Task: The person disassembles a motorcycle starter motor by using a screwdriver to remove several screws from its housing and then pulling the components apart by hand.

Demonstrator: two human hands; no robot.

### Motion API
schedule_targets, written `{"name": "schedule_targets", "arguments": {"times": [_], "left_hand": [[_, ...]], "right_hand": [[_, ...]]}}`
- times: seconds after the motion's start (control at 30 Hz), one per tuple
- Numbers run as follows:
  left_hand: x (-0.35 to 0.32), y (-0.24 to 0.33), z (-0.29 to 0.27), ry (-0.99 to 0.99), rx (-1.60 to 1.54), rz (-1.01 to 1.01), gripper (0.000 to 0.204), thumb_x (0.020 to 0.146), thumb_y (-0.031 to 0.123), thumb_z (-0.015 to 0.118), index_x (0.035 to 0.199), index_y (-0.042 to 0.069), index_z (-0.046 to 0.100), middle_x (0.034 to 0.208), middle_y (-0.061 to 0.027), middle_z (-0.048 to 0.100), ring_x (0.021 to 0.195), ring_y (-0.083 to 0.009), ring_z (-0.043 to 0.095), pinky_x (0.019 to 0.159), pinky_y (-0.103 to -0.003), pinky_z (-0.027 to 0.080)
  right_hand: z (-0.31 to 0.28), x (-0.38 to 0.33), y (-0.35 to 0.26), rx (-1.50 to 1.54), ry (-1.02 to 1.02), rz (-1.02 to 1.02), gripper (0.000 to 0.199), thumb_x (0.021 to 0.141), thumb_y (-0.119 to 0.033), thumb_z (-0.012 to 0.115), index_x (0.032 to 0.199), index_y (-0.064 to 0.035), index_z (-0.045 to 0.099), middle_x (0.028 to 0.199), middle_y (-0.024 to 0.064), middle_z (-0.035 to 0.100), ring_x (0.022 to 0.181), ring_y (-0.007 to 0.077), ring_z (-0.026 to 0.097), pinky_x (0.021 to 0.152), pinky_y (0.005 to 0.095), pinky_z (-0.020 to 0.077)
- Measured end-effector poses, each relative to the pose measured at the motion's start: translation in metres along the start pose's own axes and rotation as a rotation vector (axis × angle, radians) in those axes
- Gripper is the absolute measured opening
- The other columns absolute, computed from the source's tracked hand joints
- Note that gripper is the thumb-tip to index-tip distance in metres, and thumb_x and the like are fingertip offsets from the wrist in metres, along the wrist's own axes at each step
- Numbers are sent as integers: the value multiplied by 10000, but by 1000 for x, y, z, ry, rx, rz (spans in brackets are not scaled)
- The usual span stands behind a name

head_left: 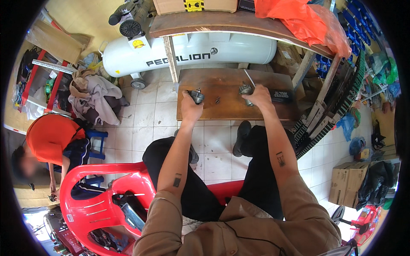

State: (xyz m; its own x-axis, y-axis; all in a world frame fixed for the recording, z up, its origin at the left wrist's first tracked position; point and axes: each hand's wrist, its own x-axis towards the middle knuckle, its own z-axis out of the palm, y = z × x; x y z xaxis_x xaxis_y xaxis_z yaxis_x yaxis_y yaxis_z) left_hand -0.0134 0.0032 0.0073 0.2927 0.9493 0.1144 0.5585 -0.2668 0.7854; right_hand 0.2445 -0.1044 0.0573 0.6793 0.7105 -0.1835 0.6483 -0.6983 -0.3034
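My left hand (191, 106) is closed around a small grey metal machine part (197, 96), on the left half of a low brown wooden bench (230, 113). At the right half, my right hand (260, 97) has its fingers closed on a second grey metal part (246, 89). A thin pale rod (249, 77) sticks up beside the right fingers; whether it is held or belongs to the part, I cannot tell. Between the hands lie a few tiny dark pieces (218, 100). To the right of my right hand rests a flat black box (282, 95).
Above the bench's far side runs a wooden shelf (239, 23) on posts, with a white air compressor tank (188, 51) behind. Black-and-green long strips (324, 111) lean at the right. A red plastic chair (96, 205) stands left, near a person in orange (55, 136).
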Motion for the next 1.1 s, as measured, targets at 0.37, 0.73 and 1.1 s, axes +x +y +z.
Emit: {"name": "schedule_targets", "arguments": {"times": [0.37,0.73,1.1], "left_hand": [[5,5,-1,-71,410,-118,687,780,176,800,1347,20,446,1042,-198,704,990,-379,687,847,-456,547],[1,10,9,-46,560,-5,716,740,252,848,1357,107,515,1160,-134,653,1048,-315,668,866,-421,544],[-6,15,14,-114,560,112,614,727,238,849,1262,97,584,1202,-128,631,1066,-345,651,865,-455,555]], "right_hand": [[12,1,-3,-8,-101,68,602,696,-392,892,1105,7,702,1178,206,697,1137,338,663,973,411,536],[21,6,-2,-53,-87,69,641,707,-433,880,1151,-10,695,1207,190,691,1155,320,659,988,398,528],[23,9,-1,-43,-79,65,676,695,-460,878,1139,12,686,1181,212,695,1136,346,661,957,419,536]]}}
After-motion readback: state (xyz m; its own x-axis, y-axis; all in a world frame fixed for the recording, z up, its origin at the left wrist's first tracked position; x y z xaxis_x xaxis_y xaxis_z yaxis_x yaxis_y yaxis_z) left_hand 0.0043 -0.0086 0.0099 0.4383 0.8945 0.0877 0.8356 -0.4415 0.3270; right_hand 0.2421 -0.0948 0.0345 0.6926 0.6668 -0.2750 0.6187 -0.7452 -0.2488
